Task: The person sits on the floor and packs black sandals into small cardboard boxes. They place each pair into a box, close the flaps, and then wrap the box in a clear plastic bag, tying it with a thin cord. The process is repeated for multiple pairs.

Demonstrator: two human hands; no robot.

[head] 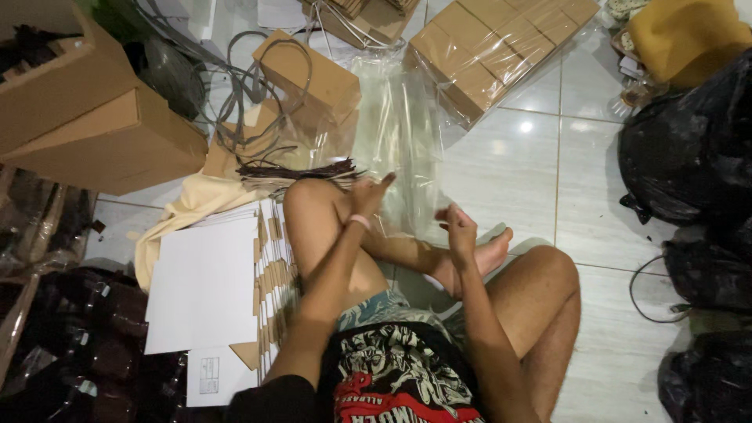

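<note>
I sit on a tiled floor with my legs crossed. My left hand (pixel 368 193) is raised over my knee, fingers pinching the edge of a clear plastic bag (pixel 401 149) that stands between both hands. My right hand (pixel 457 229) is curled in front of me at the bag's lower right edge, just above my foot (pixel 489 256). A pale band circles my left wrist. The plastic is see-through and hard to outline.
A stack of flat white and brown card sheets (pixel 211 290) lies at my left knee. Brown cardboard boxes (pixel 86 117) stand at the left, wrapped packs of small boxes (pixel 486 47) at the back, black bags (pixel 693 157) at the right, dark strings (pixel 298 169) beyond my knee.
</note>
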